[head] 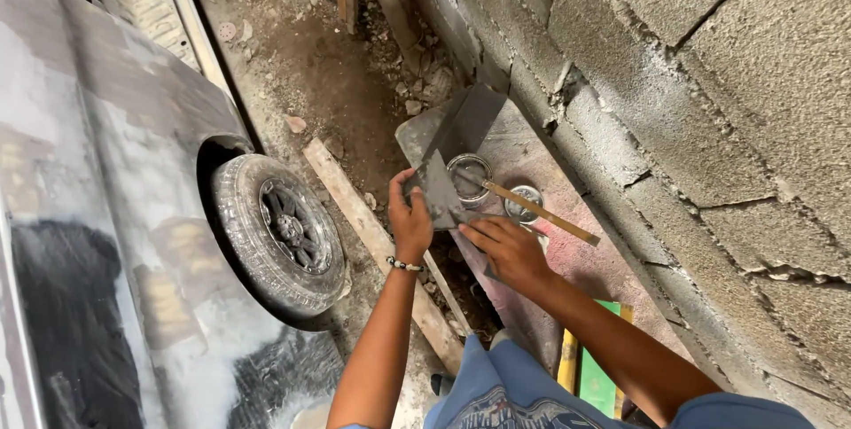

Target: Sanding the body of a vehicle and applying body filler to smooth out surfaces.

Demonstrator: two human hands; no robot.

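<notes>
My left hand [409, 219] grips a flat grey spreader blade [437, 188] smeared with grey filler. Touching the blade's lower edge, my right hand [507, 247] pinches at it; whether it holds a second scraper is hidden. Just beyond the blade stands an open round tin [469, 170] with a long wooden stick [541, 213] resting in it. A second small tin or lid [523, 202] lies beside it. All sit on a dusty grey-pink board [532, 150] leaning along the block wall.
A sanded, primer-patched car body [97, 216] fills the left, with its tyre and dark wheel [282, 232] close to my left arm. A wooden plank [359, 216] lies on the dirt floor. The rough concrete block wall [709, 83] rises on the right. A green and yellow object [596, 374] lies near my knee.
</notes>
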